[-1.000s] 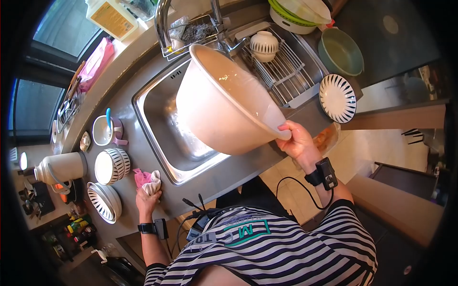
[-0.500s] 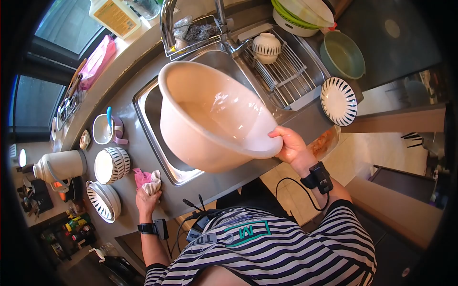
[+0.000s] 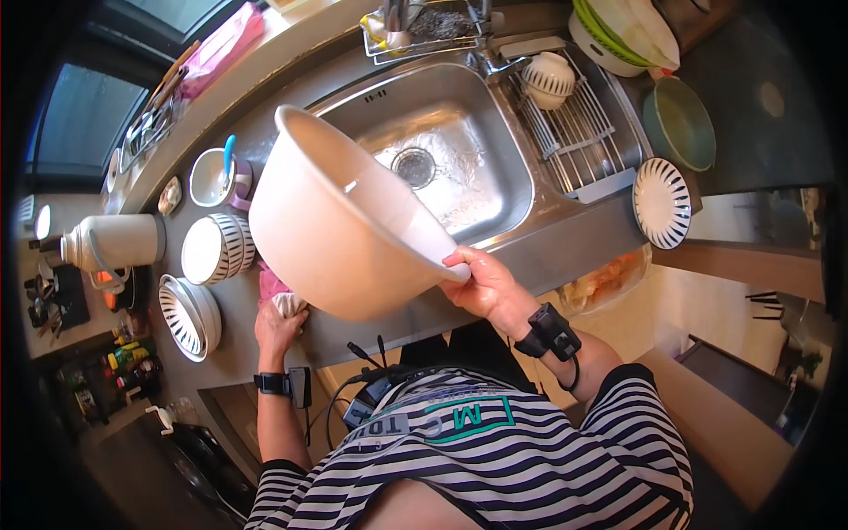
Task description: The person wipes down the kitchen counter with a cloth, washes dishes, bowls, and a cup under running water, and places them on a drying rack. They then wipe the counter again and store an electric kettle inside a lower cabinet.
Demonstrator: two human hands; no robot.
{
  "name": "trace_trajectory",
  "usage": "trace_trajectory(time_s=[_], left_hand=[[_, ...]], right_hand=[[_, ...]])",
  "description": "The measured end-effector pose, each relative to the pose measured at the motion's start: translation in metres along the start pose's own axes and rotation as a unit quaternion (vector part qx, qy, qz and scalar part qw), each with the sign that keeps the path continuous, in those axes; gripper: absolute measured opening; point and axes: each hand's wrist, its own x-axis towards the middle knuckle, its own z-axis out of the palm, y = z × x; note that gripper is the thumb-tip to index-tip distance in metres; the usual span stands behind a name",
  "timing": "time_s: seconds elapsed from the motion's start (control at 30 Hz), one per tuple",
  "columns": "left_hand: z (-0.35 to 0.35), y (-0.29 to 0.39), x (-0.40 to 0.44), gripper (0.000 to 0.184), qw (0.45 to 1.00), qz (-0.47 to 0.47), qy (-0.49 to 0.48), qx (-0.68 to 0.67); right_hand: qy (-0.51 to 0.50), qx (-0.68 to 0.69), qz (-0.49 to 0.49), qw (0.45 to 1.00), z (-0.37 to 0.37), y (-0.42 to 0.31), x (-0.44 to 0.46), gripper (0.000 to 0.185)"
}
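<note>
A large pinkish-white basin [image 3: 327, 230] is tilted above the counter, at the left part of the steel sink [image 3: 477, 168]. My right hand [image 3: 481, 283] grips its rim at the lower right, thumb on the inside. Below and left of the basin, my left hand [image 3: 280, 325] is closed on a pink and white cloth [image 3: 274, 283] lying on the counter. The basin hides part of the cloth. Just left of the basin stand striped bowls [image 3: 215, 249], stacked together.
More striped bowls [image 3: 190, 318], a cup with a blue handle [image 3: 214, 177] and a beige thermos [image 3: 115, 241] stand left. On the right are a rack [image 3: 570, 146] with a bowl [image 3: 548, 79], a striped plate [image 3: 662, 203] and a green basin [image 3: 678, 124].
My right hand has carried the basin left, off most of the sink, so the drain now shows. The left hand stays on the cloth. The view has shifted.
</note>
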Motion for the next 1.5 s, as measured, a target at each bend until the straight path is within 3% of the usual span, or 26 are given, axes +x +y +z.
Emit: trace_trajectory(time_s=[0.13,0.33,0.43,0.57,0.73,0.93,1.07,1.17,1.37,1.5], left_hand=[[0.003,0.004,0.001,0.052,1.000,0.012,0.016,0.000],[0.001,0.004,-0.003,0.055,0.999,0.033,0.003,-0.008],[0.003,-0.003,-0.006,0.053,0.999,0.043,0.024,-0.023],[0.014,-0.022,-0.002,0.047,0.994,0.099,0.033,-0.009],[0.015,-0.020,-0.002,0.044,0.997,0.075,0.011,-0.021],[0.019,-0.026,-0.004,0.044,0.997,0.075,0.018,-0.018],[0.022,-0.035,-0.003,0.044,0.994,0.080,0.017,-0.077],[0.017,-0.028,-0.006,0.042,0.996,0.072,0.030,-0.047],[0.004,-0.025,-0.007,0.040,0.984,0.134,-0.010,-0.120],[-0.013,-0.020,-0.018,0.044,0.952,0.070,-0.092,-0.282]], right_hand=[[-0.039,0.030,0.033,0.998,0.011,0.014,0.002,0.023],[-0.020,0.006,0.069,0.997,0.017,0.020,0.006,0.021],[-0.072,0.001,0.112,0.991,0.005,0.019,0.013,0.030],[-0.049,-0.029,0.091,0.994,0.021,0.026,0.008,0.029],[-0.073,-0.028,0.113,0.990,0.013,0.024,0.019,0.032],[-0.001,-0.089,0.024,0.996,0.031,0.034,0.004,0.043],[0.017,-0.136,0.008,0.991,0.018,0.031,0.012,0.049],[0.009,-0.145,0.008,0.989,0.011,0.031,0.017,0.050],[0.022,-0.159,-0.010,0.987,0.015,0.035,0.015,0.041],[0.018,-0.176,-0.011,0.984,0.013,0.038,0.015,0.039]])
